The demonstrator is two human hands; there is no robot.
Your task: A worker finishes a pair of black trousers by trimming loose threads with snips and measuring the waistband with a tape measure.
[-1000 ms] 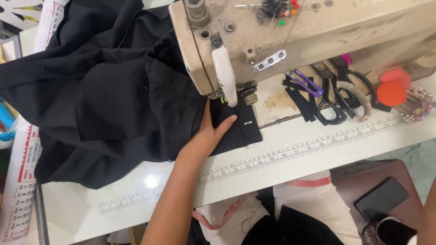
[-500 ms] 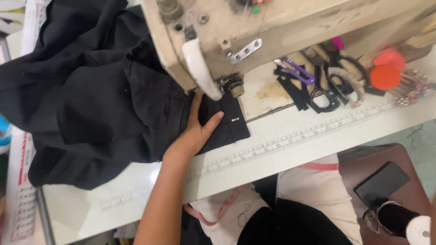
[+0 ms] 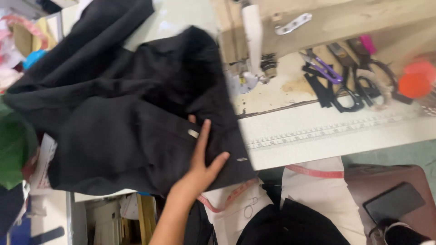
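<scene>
A left hand [image 3: 200, 161] lies flat and open on black cloth [image 3: 122, 118] at a sewing table [image 3: 318, 136], fingers spread and pressing down, nothing clasped. The right hand is out of view. The cloth covers the table's left half, bunched in folds, its near edge hanging just over the table's front; its right corner reaches the sewing machine's [image 3: 272, 27] presser foot [image 3: 254, 77] but appears clear of the needle.

The cloth's long axis seems to run from the far left corner toward the near right, where the hand rests, though the folds make this hard to judge. A small pale tag or button [image 3: 193, 133] shows just beside the index finger.

Moving it well likely calls for a flat palm and even pressure, so the layers slide together rather than wrinkle, and for keeping the edge off the presser foot.

Scissors [image 3: 349, 90], purple snips [image 3: 324, 70] and an orange round object [image 3: 414, 84] lie well apart to the right. A printed ruler [image 3: 327, 131] runs along the table edge.
</scene>
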